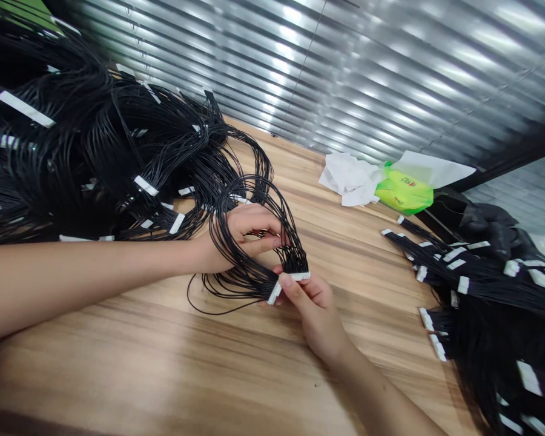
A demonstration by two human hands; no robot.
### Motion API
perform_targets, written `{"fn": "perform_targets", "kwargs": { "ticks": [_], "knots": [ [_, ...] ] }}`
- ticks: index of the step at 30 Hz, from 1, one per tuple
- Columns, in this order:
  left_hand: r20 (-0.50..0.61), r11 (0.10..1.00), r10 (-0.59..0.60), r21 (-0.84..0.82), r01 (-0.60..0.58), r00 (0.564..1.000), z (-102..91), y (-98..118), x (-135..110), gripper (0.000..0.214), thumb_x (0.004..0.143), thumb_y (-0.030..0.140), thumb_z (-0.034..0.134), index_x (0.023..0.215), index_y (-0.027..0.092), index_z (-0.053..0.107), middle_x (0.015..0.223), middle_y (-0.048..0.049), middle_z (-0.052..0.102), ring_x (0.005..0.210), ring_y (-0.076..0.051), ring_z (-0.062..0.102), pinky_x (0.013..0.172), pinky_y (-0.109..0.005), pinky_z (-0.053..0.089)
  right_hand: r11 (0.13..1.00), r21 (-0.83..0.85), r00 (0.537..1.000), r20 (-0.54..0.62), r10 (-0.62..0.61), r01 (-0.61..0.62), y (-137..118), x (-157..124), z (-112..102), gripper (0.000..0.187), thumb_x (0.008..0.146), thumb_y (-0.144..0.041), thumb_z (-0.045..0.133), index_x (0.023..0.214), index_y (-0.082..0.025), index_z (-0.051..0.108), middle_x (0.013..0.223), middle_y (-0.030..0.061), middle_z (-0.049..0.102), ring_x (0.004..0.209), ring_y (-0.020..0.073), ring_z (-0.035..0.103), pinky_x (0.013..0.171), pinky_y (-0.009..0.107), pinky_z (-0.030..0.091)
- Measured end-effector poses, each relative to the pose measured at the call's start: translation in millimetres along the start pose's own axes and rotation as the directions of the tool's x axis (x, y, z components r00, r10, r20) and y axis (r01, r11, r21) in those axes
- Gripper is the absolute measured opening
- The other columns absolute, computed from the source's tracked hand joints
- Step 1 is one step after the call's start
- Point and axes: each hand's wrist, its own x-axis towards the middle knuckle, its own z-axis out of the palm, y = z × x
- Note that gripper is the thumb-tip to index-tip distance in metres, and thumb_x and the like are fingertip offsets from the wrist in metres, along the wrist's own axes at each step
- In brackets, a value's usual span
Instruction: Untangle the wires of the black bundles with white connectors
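A looped wire harness (222,227) of thin black wires is between my hands over the table. Its two white connectors (275,292) meet close together at the right side of the loop. My right hand (311,303) pinches the connectors between thumb and fingers. Through the loop reaches my left hand (254,233), thumb and fingers closed around some of the wires near the upper connector. One stray wire curves out below the loop. Some fingertips of both hands are hidden behind wires and connectors.
A large heap of similar black harnesses (86,139) covers the left. More bundled harnesses (495,290) lie at the right. A green packet (404,189) and crumpled white paper (349,178) sit at the back, before a corrugated metal wall (300,66). Underneath is a wood-grain table (163,363).
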Motion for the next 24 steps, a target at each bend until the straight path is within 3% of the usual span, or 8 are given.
{"fn": "perform_targets", "kwargs": {
  "ticks": [6, 15, 24],
  "knots": [
    [0.045, 0.999, -0.037, 0.031, 0.036, 0.998, -2.2, 5.2, 1.6, 0.017, 0.095, 0.026, 0.049, 0.086, 0.017, 0.061, 0.085, -0.0016, 0.066, 0.083, -0.012, 0.058, 0.081, -0.024, 0.041, 1.000, 0.024, 1.000, -0.015, 0.000, 0.000, -2.9, 0.5, 2.5, 0.029, 0.076, -0.049, 0.069, 0.083, -0.020, 0.071, 0.060, -0.0020, 0.062, 0.054, 0.0121, 0.053, 0.056, 0.026, 0.042],
    [0.043, 0.999, 0.051, 0.011, -0.052, 0.998, -4.6, 3.6, 1.1, 0.010, 0.092, 0.020, 0.056, 0.092, 0.016, 0.065, 0.090, -0.0024, 0.068, 0.087, -0.010, 0.057, 0.085, -0.023, 0.043, 1.000, 0.018, 1.000, 0.011, 0.006, -0.006, -1.3, 0.1, -0.1, 0.027, 0.078, -0.047, 0.069, 0.086, -0.021, 0.072, 0.061, -0.0027, 0.062, 0.055, 0.0110, 0.052, 0.058, 0.025, 0.041],
    [0.044, 1.000, 0.000, 0.005, 0.000, 0.999, -3.5, 3.8, 0.3, 0.011, 0.090, 0.021, 0.059, 0.094, 0.019, 0.069, 0.089, -0.0022, 0.068, 0.088, -0.012, 0.061, 0.083, -0.026, 0.047, 0.998, 0.057, 1.000, -0.017, -0.011, 0.012, -2.3, 0.2, 1.9, 0.026, 0.077, -0.046, 0.070, 0.084, -0.021, 0.072, 0.058, -0.0018, 0.064, 0.055, 0.0118, 0.055, 0.056, 0.025, 0.044]
  ]
}}
